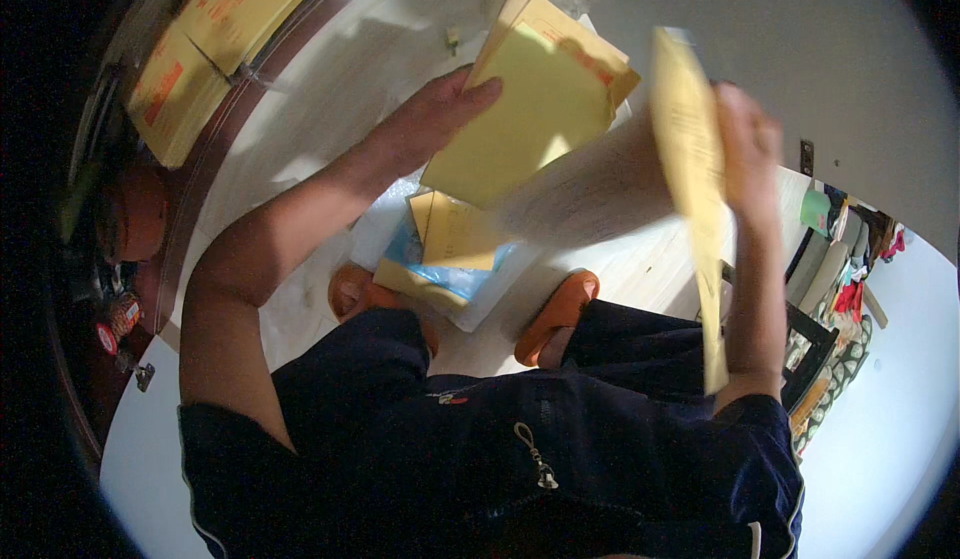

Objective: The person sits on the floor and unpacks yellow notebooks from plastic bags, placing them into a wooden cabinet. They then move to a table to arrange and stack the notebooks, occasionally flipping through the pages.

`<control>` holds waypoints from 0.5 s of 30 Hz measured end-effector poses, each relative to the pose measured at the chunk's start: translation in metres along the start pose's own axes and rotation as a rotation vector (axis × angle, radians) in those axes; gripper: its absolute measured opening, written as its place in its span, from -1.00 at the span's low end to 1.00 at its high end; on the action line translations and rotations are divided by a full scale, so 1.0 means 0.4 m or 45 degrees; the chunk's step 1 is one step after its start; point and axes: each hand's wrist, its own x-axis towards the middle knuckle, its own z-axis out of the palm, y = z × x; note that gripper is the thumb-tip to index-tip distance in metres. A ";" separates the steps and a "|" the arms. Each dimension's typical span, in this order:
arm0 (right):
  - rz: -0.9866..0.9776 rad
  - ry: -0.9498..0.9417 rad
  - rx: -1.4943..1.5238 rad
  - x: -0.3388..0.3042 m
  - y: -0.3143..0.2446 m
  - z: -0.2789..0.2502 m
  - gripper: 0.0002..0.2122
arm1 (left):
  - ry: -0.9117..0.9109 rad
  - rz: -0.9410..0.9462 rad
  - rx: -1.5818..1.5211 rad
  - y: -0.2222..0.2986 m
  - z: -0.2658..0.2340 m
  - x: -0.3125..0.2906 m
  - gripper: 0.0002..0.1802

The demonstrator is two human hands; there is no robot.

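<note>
My left hand is closed on a stack of yellow kraft envelopes, its thumb lying on the top face. Orange print shows along the stack's far edge. To the right, my right hand grips another yellow kraft envelope, upright and seen nearly edge-on, with dark lines of print. Motion smears this hand, and its fingers are partly hidden behind the envelope. Between the two hands is a blurred greyish patch that I cannot make out. Below the stack, more yellow envelopes lie on a blue and clear plastic bag on the floor.
Piles of yellow envelopes with red print rest on a dark-edged surface at the far left. My feet wear orange slippers beside the bag. A shelf of folded cloth and mixed items stands at the right.
</note>
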 end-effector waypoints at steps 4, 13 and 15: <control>0.172 -0.016 -0.489 0.053 0.041 0.145 -0.60 | 0.009 0.152 -0.150 -0.047 0.023 0.011 -0.50; 0.249 0.354 0.020 0.019 0.127 0.220 -0.65 | -0.105 0.067 -0.325 -0.058 -0.013 0.009 -0.47; 0.370 0.346 0.421 0.012 0.142 0.237 -0.70 | -0.138 0.025 -0.326 -0.051 -0.014 0.012 -0.45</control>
